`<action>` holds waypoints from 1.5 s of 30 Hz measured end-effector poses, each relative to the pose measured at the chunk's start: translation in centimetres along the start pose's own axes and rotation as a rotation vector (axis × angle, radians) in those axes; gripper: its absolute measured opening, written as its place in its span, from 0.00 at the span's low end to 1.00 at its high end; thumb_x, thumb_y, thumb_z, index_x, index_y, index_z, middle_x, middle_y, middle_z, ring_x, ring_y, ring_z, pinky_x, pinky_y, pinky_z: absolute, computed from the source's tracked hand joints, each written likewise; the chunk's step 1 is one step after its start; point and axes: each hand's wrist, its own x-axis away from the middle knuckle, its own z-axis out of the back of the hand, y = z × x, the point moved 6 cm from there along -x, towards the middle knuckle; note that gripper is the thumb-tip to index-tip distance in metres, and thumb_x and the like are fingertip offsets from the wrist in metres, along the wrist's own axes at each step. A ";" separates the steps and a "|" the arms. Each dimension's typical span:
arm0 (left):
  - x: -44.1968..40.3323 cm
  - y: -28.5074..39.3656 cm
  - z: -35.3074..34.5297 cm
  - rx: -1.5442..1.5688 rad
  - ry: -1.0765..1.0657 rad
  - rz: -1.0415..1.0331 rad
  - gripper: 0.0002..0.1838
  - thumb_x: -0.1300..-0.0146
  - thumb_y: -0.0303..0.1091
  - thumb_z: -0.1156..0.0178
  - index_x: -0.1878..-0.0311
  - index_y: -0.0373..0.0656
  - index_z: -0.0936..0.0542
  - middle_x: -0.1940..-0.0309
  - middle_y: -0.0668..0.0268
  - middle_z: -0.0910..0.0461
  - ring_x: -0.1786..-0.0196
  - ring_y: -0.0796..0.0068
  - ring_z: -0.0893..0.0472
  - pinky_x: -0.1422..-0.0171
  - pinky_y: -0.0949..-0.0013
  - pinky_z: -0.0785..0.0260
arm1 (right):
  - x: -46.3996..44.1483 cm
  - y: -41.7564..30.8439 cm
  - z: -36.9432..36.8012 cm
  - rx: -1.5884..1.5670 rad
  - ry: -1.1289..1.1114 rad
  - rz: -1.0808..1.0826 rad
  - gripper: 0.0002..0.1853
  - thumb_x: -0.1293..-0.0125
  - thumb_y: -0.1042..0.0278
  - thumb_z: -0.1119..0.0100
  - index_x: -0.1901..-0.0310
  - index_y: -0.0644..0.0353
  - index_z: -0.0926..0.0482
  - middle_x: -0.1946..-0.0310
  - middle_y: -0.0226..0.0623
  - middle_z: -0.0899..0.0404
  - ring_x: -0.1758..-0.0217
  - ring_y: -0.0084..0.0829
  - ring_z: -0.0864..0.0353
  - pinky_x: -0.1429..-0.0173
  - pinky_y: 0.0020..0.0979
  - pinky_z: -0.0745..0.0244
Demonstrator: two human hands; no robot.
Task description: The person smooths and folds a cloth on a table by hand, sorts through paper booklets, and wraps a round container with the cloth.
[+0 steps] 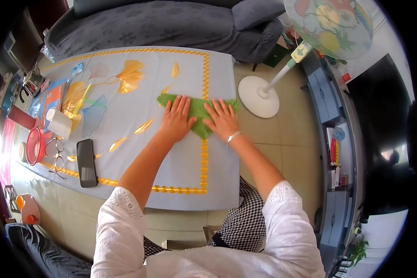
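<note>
A green cloth (200,111), folded into a roughly triangular shape with its point toward me, lies on the table's grey tablecloth (180,162) near the right edge. Flat on the cloth's left part rests my left hand (176,119), its fingers spread a little. My right hand (222,119) lies palm down on the right part, fingers apart, with a bracelet at the wrist. Both hands press on top of the cloth without gripping it. Beneath the cloth runs the gold border of the tablecloth.
On the table's left are a black phone (86,163), glasses (58,155), a red basket (34,146), a white paper roll (59,123) and a glass pot (33,83). A fan (259,96) stands beyond the right edge; a grey sofa (157,28) is behind.
</note>
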 end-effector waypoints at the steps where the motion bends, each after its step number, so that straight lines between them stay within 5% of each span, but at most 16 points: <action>1: 1.2 0.6 0.5 0.001 0.003 -0.002 0.38 0.26 0.55 0.55 0.24 0.37 0.42 0.22 0.57 0.45 0.19 0.61 0.48 0.18 0.50 0.59 | 1.6 -0.7 0.4 0.002 0.002 -0.001 0.36 0.27 0.37 0.55 0.23 0.42 0.43 0.20 0.38 0.50 0.17 0.44 0.56 0.19 0.54 0.62; 11: 18.8 9.2 5.9 0.106 -0.207 -0.202 0.42 0.31 0.56 0.47 0.25 0.33 0.40 0.22 0.51 0.46 0.19 0.54 0.48 0.19 0.45 0.58 | 20.2 -8.9 3.7 -0.064 -0.223 0.218 0.37 0.27 0.40 0.53 0.23 0.49 0.44 0.21 0.41 0.50 0.17 0.47 0.56 0.19 0.54 0.61; 25: -12.3 -6.1 -2.5 -0.073 -0.093 0.007 0.41 0.26 0.62 0.61 0.22 0.39 0.45 0.20 0.58 0.48 0.18 0.61 0.52 0.17 0.51 0.62 | -13.2 5.8 -0.9 0.030 -0.036 -0.074 0.32 0.23 0.39 0.65 0.22 0.39 0.45 0.20 0.36 0.51 0.17 0.44 0.57 0.17 0.48 0.63; 31: -16.8 -9.1 -3.2 -0.062 0.009 0.097 0.40 0.25 0.61 0.61 0.23 0.38 0.43 0.21 0.57 0.47 0.18 0.61 0.51 0.17 0.52 0.60 | -19.6 6.5 -2.2 0.036 -0.046 -0.178 0.33 0.24 0.36 0.66 0.22 0.35 0.46 0.19 0.34 0.53 0.17 0.43 0.58 0.18 0.49 0.64; 35: -12.4 -8.7 -2.1 -0.085 0.036 0.088 0.39 0.26 0.60 0.59 0.24 0.37 0.42 0.22 0.54 0.44 0.19 0.58 0.48 0.18 0.50 0.58 | -17.0 3.8 -1.9 0.059 -0.032 -0.112 0.33 0.25 0.36 0.63 0.22 0.36 0.45 0.19 0.36 0.52 0.17 0.46 0.58 0.18 0.53 0.64; 45: 14.8 -2.9 7.0 0.001 -0.048 0.083 0.42 0.31 0.55 0.48 0.26 0.30 0.41 0.24 0.48 0.44 0.21 0.52 0.46 0.19 0.46 0.57 | 3.1 -12.1 1.0 0.007 -0.102 0.288 0.37 0.28 0.37 0.55 0.23 0.46 0.44 0.21 0.41 0.50 0.18 0.50 0.57 0.19 0.56 0.63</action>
